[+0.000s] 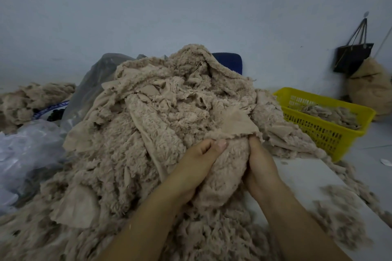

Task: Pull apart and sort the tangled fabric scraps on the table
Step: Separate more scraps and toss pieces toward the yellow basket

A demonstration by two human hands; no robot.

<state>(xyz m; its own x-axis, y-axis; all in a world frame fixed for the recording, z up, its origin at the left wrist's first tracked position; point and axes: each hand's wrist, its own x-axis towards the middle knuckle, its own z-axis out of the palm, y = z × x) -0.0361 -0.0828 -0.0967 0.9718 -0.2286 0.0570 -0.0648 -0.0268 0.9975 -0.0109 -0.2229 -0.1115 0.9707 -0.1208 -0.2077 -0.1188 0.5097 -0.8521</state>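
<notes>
Far left, against the pale wall (191, 6): a small heap of beige fluff (31, 99), with crumpled clear plastic bags (27, 148) just in front of it. Next, filling the middle of the white table (307, 178): a tall pile of scraps (165, 101), beige, shaggy on one side and smooth on the other, tangled together and spilling toward the near edge. Behind its top, a dark blue padded thing (230, 62), partly hidden. At the front of the pile, seen from above: left hand (197, 165) gripping a fluffy piece (229, 167), thumb pressed on top, fingers curled underneath. Just beside it, right hand (262, 167) gripping the same piece from the other side, fingers curled into the fabric, fingertips hidden. Both hands close together, the piece bunched between them and touching the pile. Farther right, on the table: a yellow slotted basket (326, 131) holding more beige scraps, just beside the pile's edge. Far right, on the wall: a dark handbag (353, 58) hanging by its straps, a stuffed beige sack (373, 89) below it.
</notes>
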